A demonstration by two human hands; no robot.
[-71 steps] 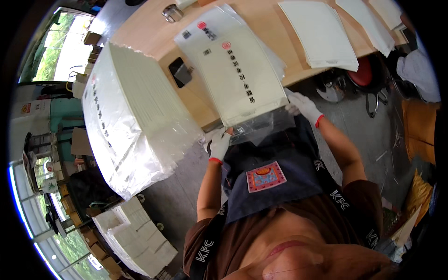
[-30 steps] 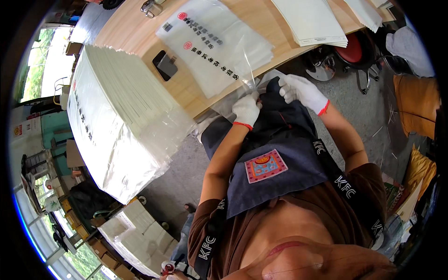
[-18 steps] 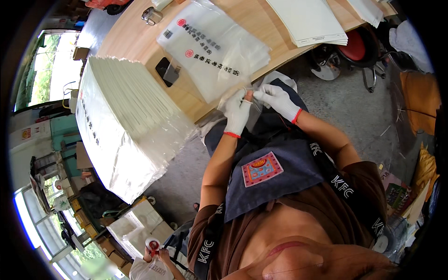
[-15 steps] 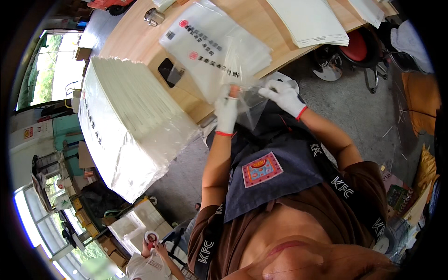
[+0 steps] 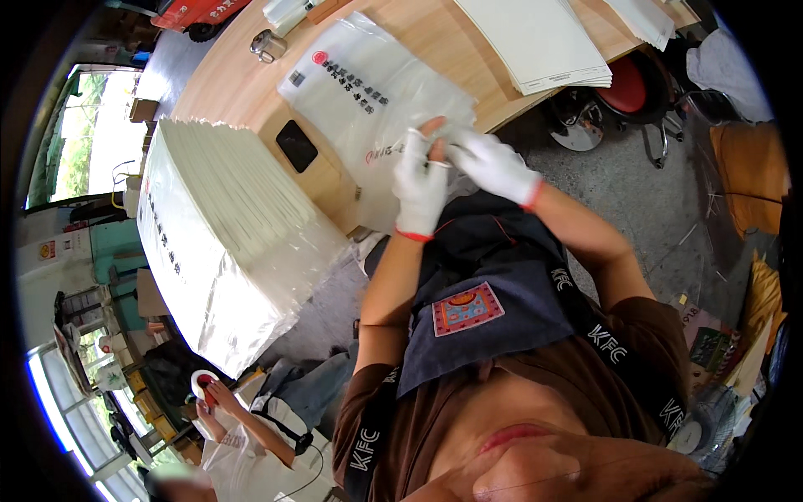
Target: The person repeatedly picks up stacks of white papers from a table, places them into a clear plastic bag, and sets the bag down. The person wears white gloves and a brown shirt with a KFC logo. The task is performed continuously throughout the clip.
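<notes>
Clear printed plastic bags lie in a flat, overlapping stack on the wooden table, between me and its far side. My left hand, in a white glove with bare thumb and fingertip, is over the stack's near edge. Its thumb and finger are apart, with nothing plainly between them. My right hand, also white-gloved, meets it from the right, fingertips close to the left thumb. Motion blurs the right fingers, so whether they pinch any film is unclear. Both gloves have red cuffs.
A tall plastic-wrapped stack of white sheets stands at the left. Near it lies a black phone. A metal cup, white paper sheets and the table's edge are farther off. A person's hand holds a tape roll at lower left.
The clear bag that hung lifted between my hands no longer shows there. My right hand has moved left against the left one. The other person has come closer with the tape roll.
</notes>
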